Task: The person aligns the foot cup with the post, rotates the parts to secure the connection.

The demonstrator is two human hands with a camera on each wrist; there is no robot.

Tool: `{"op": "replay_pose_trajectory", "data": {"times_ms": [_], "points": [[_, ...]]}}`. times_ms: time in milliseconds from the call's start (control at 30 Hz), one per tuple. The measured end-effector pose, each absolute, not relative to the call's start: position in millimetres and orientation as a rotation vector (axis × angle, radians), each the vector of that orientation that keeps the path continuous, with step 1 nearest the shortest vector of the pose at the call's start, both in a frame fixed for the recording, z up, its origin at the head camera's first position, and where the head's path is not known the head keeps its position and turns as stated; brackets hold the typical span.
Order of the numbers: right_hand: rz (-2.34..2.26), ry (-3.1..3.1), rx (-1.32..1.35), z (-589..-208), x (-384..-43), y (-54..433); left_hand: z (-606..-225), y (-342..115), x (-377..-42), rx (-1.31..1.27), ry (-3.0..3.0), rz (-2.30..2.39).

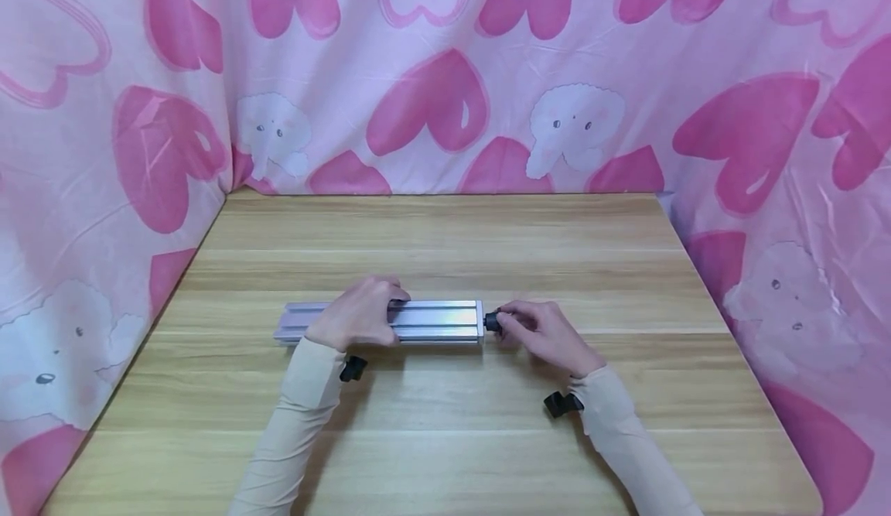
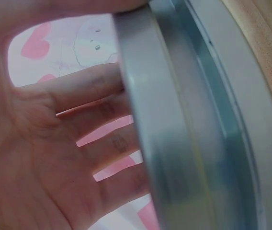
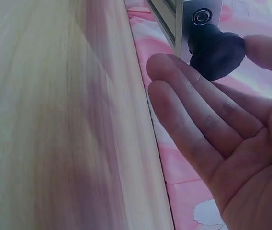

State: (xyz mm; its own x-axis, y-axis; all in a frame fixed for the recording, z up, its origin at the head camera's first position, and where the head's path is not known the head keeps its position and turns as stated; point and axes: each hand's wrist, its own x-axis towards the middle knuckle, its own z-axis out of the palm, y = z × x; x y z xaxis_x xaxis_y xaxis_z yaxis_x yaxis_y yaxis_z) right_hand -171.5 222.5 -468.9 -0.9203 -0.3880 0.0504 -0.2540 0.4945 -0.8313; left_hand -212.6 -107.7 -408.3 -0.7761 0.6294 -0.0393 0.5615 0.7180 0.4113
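A silver grooved aluminium profile (image 1: 438, 315) lies crosswise over the table's middle. My left hand (image 1: 358, 313) grips it from above, left of its centre, thumb on the near side and fingers over the far side. In the left wrist view the fingers (image 2: 107, 143) reach behind the profile (image 2: 150, 120). A flat plate (image 1: 480, 321) covers the right end, and a black knob (image 1: 493, 321) sticks out from it. My right hand (image 1: 550, 334) pinches that knob. The right wrist view shows the knob's round head (image 3: 217, 60) and a socket-head bolt (image 3: 201, 17) beside it.
The wood-grain table (image 1: 445, 454) extends around the profile on all sides. Pink curtains (image 1: 431, 98) with hearts hang along the back and both sides. A black camera mount sits at the left wrist (image 1: 353, 368) and another at the right wrist (image 1: 562, 404).
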Motion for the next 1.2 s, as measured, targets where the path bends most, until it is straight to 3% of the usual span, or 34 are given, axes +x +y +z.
{"op": "replay_pose_trajectory", "data": {"times_ms": [433, 833, 1200], "points": [[-1.424, 2.48, -0.491, -468.2, -171.9, 220.0, -409.5, -107.0, -212.1, 0.941, 2.73, 0.602], [-1.548, 2.571, -0.783, -469.5, -168.6, 221.2, -407.8, -110.0, -213.7, 0.925, 2.749, 0.589], [-1.556, 2.588, -0.709, -467.0, -168.1, 217.0, -408.4, -110.7, -212.7, 0.894, 2.75, 0.594]]}}
